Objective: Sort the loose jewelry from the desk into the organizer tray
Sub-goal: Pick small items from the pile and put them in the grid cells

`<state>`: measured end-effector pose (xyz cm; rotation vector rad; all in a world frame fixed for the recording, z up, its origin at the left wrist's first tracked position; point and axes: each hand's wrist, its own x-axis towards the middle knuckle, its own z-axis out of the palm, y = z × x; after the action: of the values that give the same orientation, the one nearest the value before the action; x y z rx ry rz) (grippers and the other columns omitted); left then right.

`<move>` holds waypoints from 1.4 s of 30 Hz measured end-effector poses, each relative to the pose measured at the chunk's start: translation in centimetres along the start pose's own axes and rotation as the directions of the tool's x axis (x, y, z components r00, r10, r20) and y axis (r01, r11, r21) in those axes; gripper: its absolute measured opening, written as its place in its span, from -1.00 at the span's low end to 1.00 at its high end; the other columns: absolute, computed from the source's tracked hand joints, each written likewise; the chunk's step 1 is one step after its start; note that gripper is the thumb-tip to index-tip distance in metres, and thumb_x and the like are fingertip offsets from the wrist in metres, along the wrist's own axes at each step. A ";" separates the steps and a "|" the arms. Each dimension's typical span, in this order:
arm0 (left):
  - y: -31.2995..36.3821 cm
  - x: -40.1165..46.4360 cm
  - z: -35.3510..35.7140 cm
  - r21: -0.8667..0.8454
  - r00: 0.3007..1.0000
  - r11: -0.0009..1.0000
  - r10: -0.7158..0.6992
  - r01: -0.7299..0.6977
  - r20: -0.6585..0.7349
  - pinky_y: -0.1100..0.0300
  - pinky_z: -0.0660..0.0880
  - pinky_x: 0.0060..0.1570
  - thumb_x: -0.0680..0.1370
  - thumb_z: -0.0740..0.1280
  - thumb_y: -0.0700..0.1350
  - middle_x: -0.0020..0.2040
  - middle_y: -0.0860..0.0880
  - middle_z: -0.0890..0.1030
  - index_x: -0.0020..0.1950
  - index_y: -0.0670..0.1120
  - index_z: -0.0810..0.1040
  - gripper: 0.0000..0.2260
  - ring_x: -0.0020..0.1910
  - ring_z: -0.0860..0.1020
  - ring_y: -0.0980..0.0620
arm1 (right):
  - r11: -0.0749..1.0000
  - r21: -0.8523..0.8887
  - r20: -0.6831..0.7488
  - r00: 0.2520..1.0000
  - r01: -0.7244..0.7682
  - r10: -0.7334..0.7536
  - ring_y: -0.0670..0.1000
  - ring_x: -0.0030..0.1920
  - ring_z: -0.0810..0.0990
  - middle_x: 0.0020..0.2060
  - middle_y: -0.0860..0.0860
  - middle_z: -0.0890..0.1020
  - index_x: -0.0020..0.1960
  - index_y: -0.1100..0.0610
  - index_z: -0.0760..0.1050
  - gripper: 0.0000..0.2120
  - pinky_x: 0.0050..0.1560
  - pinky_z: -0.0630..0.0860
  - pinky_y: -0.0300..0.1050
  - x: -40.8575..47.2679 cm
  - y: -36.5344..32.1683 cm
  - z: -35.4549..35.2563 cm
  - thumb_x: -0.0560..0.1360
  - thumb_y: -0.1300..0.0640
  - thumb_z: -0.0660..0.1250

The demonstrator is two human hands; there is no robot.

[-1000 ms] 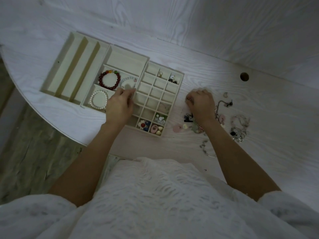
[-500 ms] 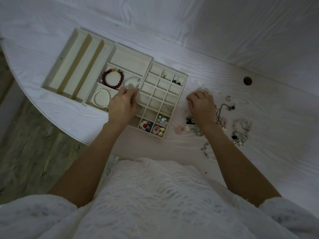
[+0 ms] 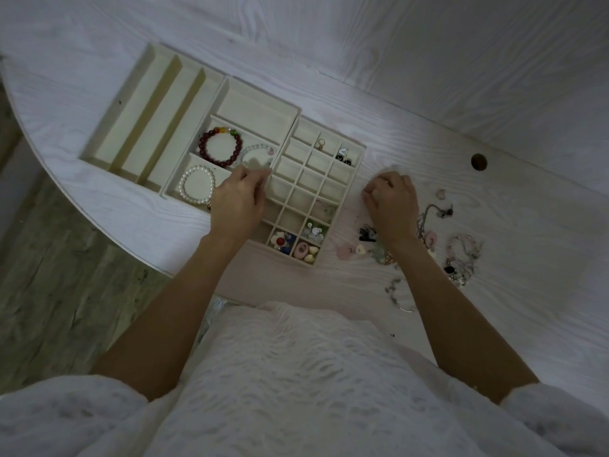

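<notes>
Organizer tray [image 3: 253, 94]: it is placed on the white desk [image 3: 494, 206], with long slots at its left end, wider compartments in the middle and a grid of small cells at its right end.
Left hand [image 3: 238, 202]: it is held over the middle of the tray; the grip is pressed together on the edge of a clear bead bracelet [image 3: 256, 156].
Clear bead bracelet: it is laid in a middle compartment, just beside a dark red bracelet [image 3: 219, 150].
Pearl bracelet [image 3: 196, 184]: it is seen in the compartment nearer to the person.
Right hand [image 3: 392, 200]: it is rested on the desk right of the tray, the fingers curled in; whether something is pinched cannot be told.
Loose jewelry [image 3: 461, 255]: it is scattered on the desk right of the tray, around the right wrist.
Small cells: earrings [image 3: 344, 155] and coloured pieces [image 3: 306, 250] are kept in some.
</notes>
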<state>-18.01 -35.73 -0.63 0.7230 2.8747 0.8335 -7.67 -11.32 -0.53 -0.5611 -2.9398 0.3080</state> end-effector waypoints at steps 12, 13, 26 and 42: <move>-0.2 0.0 0.1 -0.020 1.000 1.000 0.010 -0.010 -0.027 0.20 0.37 -0.34 0.46 0.37 -0.28 -0.12 -0.16 0.57 0.15 -0.14 0.61 -0.73 -0.31 0.56 -0.11 | 0.954 0.244 0.066 0.984 -0.177 0.166 0.05 -0.12 0.47 -0.20 0.06 0.59 -0.15 0.14 0.61 -0.76 -0.17 0.26 -0.18 3.4 -4.1 0.0 0.48 -0.04 0.35; -0.2 0.0 0.2 -0.026 1.000 1.000 0.008 -0.009 -0.028 0.20 0.37 -0.33 0.46 0.37 -0.28 -0.13 -0.16 0.57 0.15 -0.14 0.61 -0.73 -0.31 0.56 -0.10 | 0.952 0.241 0.060 0.982 -0.188 0.179 0.04 -0.10 0.45 -0.18 0.06 0.58 -0.14 0.14 0.62 -0.76 -0.16 0.26 -0.17 3.4 -4.1 0.1 0.47 -0.04 0.35; -0.3 0.1 0.2 -0.048 1.000 0.999 0.004 -0.005 -0.018 0.19 0.39 -0.33 0.47 0.37 -0.27 -0.13 -0.14 0.57 0.17 -0.13 0.60 -0.72 -0.29 0.56 -0.09 | 0.987 0.096 0.132 0.985 -0.128 0.115 0.14 0.06 0.42 -0.01 0.13 0.51 -0.07 0.14 0.67 -0.83 0.08 0.36 -0.04 3.9 -4.1 -0.5 0.46 0.05 0.38; 0.0 0.0 -0.1 -0.046 1.000 0.999 0.010 -0.011 -0.013 0.23 0.35 -0.33 0.45 0.37 -0.31 -0.14 -0.16 0.57 0.17 -0.16 0.60 -0.71 -0.30 0.55 -0.10 | 0.859 0.279 0.177 0.902 -0.431 0.395 0.13 0.11 0.45 0.02 0.13 0.57 -0.06 0.11 0.68 -0.79 0.15 0.34 -0.09 4.0 -5.2 1.1 0.46 0.00 0.37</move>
<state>-18.02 -35.79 -0.56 0.7311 2.8549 0.9056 -13.32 -14.72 -0.04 -1.1566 -2.7556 0.8601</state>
